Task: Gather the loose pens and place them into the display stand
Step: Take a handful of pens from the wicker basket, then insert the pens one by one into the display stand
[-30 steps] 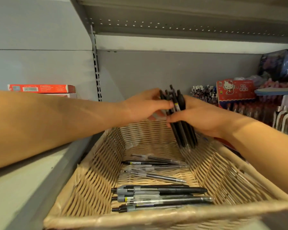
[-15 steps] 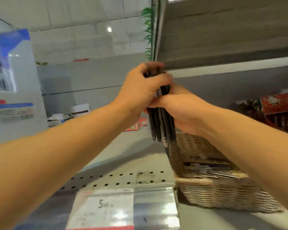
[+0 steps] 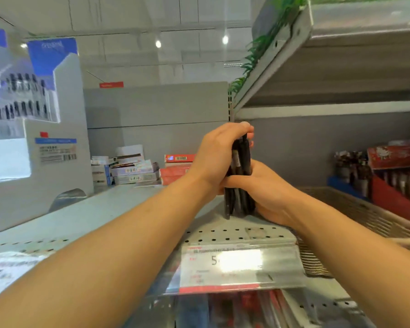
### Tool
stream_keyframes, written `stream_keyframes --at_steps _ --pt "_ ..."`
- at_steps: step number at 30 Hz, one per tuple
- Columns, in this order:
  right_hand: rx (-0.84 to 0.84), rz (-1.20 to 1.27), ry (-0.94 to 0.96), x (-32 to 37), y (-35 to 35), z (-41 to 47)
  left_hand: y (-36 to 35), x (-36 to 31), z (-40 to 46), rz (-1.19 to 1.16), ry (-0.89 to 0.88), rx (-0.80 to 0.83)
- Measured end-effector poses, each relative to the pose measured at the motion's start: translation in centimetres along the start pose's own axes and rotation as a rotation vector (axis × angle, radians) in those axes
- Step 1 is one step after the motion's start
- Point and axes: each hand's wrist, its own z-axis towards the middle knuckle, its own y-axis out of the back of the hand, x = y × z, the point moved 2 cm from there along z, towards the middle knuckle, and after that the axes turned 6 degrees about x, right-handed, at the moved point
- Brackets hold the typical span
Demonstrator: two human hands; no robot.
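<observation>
Both hands hold one bundle of dark pens (image 3: 240, 183) upright in front of the person, over the grey shelf (image 3: 85, 216). The left hand (image 3: 217, 157) wraps the upper part of the bundle, with its fingers curled over the top ends. The right hand (image 3: 262, 185) grips the lower part from the right side, thumb across the front. So each grip is clenched around the pens, not released.

The long axis of the bundle stands nearly vertical, and its lower tips are very close to the shelf or just touching it; I cannot tell which. It seems the person is tapping the pens level before carrying them on.

The display stand (image 3: 33, 110), a tall white and blue one with rows of pens in it, is well to the left of the bundle and further back. The left hand is the nearer one to it. The woven basket (image 3: 355, 214) lies to the right, beside the right forearm. In my judgement the coming move must carry the bundle to the left, keeping it upright so the pens enter the stand with the tips down.
</observation>
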Motion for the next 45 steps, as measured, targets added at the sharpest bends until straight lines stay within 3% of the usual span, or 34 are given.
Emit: stream_keyframes --at_steps 4,8,13,17,23,27,33,39,45 --pt "0.036 0.084 0.047 1.1 -0.1 -1.9 -0.8 -1.3 -1.7 0.132 -0.072 0.019" --pt "0.061 0.18 0.058 2.1 -0.1 -4.0 -1.7 -2.1 -4.8 0.033 -0.095 -0.034" --pt "0.101 0.688 0.049 3.5 -1.0 -7.5 -4.5 -1.6 -13.2 -0.217 -0.193 -0.403" --pt "0.233 0.894 0.002 1.6 -4.8 -12.1 -8.9 -0.5 -19.2 -0.487 -0.266 -0.652" --pt "0.425 0.836 -0.129 -3.3 -14.4 -19.7 -8.6 0.5 -29.4 -0.603 -0.226 -1.242" --pt "0.543 0.828 -0.268 -5.2 -21.3 -23.6 -5.8 0.3 -36.5 -0.635 -0.195 -1.441" --pt "0.723 0.946 -0.517 -5.2 -32.5 -27.6 -0.7 -2.1 -46.5 -0.471 -0.219 -1.516" --pt "0.915 0.975 -0.62 -2.5 -45.8 -32.1 7.1 -10.1 -59.4 0.215 0.165 -1.567" --pt "1.086 0.912 -0.643 0.5 -55.8 -34.0 13.7 -17.0 -66.6 0.42 0.335 -1.527"
